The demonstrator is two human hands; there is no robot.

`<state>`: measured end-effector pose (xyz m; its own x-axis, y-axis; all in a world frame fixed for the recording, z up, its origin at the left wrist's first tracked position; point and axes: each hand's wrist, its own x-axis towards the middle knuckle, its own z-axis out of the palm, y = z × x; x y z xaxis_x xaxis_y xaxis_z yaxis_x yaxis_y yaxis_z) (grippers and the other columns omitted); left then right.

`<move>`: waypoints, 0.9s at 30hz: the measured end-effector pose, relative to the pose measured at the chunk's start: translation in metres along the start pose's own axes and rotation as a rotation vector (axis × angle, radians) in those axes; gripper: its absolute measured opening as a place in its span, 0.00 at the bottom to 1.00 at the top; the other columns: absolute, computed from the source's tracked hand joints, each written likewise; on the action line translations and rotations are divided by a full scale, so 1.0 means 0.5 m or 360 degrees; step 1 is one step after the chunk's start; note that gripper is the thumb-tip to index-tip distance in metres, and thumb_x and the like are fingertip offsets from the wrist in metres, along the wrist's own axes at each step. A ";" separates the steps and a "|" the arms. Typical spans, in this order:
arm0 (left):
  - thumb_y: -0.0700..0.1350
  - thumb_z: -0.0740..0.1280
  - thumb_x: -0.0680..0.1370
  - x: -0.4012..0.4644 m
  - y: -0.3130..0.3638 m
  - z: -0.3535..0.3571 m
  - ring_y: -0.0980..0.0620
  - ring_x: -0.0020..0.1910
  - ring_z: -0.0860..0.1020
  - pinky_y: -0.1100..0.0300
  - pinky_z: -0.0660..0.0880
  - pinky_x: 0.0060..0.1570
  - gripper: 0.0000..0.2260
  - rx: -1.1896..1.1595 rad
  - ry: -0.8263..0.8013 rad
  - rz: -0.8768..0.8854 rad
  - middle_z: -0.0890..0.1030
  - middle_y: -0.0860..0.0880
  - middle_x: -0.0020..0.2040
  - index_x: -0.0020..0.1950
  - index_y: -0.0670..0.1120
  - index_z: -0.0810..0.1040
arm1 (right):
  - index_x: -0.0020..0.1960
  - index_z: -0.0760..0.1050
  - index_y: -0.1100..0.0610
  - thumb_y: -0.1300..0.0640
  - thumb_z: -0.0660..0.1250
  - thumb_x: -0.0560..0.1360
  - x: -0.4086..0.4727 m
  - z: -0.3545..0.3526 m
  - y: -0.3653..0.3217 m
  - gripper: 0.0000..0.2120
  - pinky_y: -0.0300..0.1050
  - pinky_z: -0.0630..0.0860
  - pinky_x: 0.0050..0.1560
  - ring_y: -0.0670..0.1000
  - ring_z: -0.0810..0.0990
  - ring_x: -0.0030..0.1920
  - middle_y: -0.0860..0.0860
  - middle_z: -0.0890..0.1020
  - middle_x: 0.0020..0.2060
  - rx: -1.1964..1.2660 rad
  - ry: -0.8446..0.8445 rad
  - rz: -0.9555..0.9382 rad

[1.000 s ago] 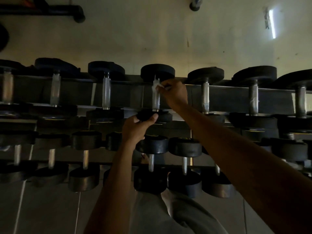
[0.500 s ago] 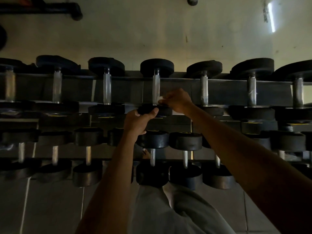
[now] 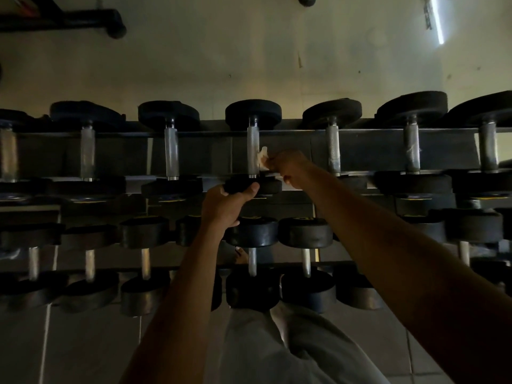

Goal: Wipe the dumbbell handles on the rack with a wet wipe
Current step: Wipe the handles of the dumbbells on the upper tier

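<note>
Overhead, seven dumbbells (image 3: 253, 151), two hands.

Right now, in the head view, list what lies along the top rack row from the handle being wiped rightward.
Handle being wiped → wet wipe → right hand gripping the wipe → next chrome handle → third handle → far-right handle.

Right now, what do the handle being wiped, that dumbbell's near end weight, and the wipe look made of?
Handle: bare metal, probably knurled steel, with a pale grainy sheen. Near end weight held by the left hand: matte black, likely rubber-coated, no glint. Wet wipe in the right hand: thin whitish sheet, crumpled; fibre unclear.
</note>
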<state>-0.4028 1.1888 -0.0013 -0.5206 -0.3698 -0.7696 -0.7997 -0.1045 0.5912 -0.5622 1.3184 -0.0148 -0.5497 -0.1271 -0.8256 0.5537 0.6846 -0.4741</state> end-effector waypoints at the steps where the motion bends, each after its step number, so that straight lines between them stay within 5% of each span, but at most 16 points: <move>1: 0.65 0.78 0.73 0.002 -0.001 0.000 0.51 0.57 0.82 0.58 0.80 0.37 0.26 0.0002 -0.0005 0.0005 0.83 0.53 0.59 0.64 0.52 0.80 | 0.60 0.77 0.56 0.51 0.70 0.80 0.002 0.005 -0.005 0.12 0.42 0.72 0.38 0.48 0.74 0.41 0.53 0.79 0.50 0.0115 0.0027 0.0028; 4: 0.66 0.78 0.73 0.006 -0.003 0.001 0.52 0.56 0.82 0.62 0.79 0.32 0.26 0.0008 0.0006 0.0014 0.84 0.54 0.58 0.64 0.53 0.81 | 0.62 0.77 0.57 0.52 0.71 0.80 0.021 0.011 -0.022 0.14 0.48 0.79 0.52 0.52 0.79 0.51 0.56 0.79 0.56 0.0369 0.0103 -0.0030; 7: 0.65 0.78 0.73 0.007 -0.005 0.002 0.51 0.57 0.82 0.60 0.80 0.34 0.25 0.0018 0.0004 0.0006 0.84 0.54 0.59 0.63 0.53 0.81 | 0.59 0.76 0.57 0.50 0.67 0.82 0.035 0.011 -0.049 0.12 0.52 0.75 0.65 0.58 0.79 0.59 0.58 0.78 0.60 0.0419 0.0077 -0.0103; 10: 0.65 0.78 0.73 0.008 -0.007 0.004 0.51 0.57 0.82 0.59 0.80 0.35 0.24 0.0007 0.0005 -0.0013 0.83 0.54 0.59 0.62 0.54 0.80 | 0.48 0.71 0.53 0.42 0.65 0.82 0.041 0.005 -0.084 0.15 0.48 0.77 0.58 0.51 0.76 0.46 0.54 0.77 0.50 0.0306 0.0201 -0.0068; 13: 0.66 0.79 0.72 0.010 -0.008 0.005 0.51 0.57 0.83 0.58 0.80 0.35 0.26 0.0000 0.0026 -0.0004 0.84 0.54 0.60 0.63 0.54 0.81 | 0.45 0.70 0.53 0.41 0.64 0.82 0.046 0.002 -0.096 0.16 0.47 0.78 0.55 0.50 0.75 0.43 0.52 0.75 0.43 0.0205 0.0246 -0.0096; 18: 0.66 0.79 0.71 0.010 -0.007 0.004 0.50 0.58 0.83 0.59 0.80 0.34 0.27 -0.0001 0.0042 -0.0013 0.84 0.53 0.61 0.63 0.53 0.81 | 0.58 0.78 0.54 0.44 0.70 0.79 0.042 0.010 -0.062 0.15 0.37 0.73 0.31 0.45 0.78 0.37 0.51 0.82 0.46 0.0660 0.0151 -0.0155; 23: 0.66 0.79 0.71 0.011 -0.009 0.004 0.50 0.58 0.82 0.58 0.80 0.36 0.28 -0.0009 0.0038 -0.0022 0.83 0.52 0.63 0.65 0.53 0.80 | 0.56 0.83 0.50 0.49 0.76 0.75 0.043 0.004 -0.055 0.11 0.37 0.79 0.44 0.42 0.83 0.47 0.47 0.85 0.50 0.0506 0.0388 -0.0494; 27: 0.68 0.80 0.69 0.009 -0.015 0.007 0.50 0.59 0.82 0.60 0.80 0.34 0.32 -0.0058 0.0063 -0.0014 0.82 0.53 0.65 0.67 0.53 0.79 | 0.58 0.83 0.49 0.48 0.73 0.78 0.032 0.015 -0.050 0.11 0.36 0.80 0.52 0.37 0.82 0.48 0.44 0.86 0.52 -0.0103 0.0656 -0.1210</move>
<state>-0.4005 1.1909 -0.0100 -0.5004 -0.4051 -0.7652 -0.7926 -0.1411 0.5931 -0.5801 1.2939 -0.0184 -0.9461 -0.3051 -0.1089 -0.0859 0.5605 -0.8237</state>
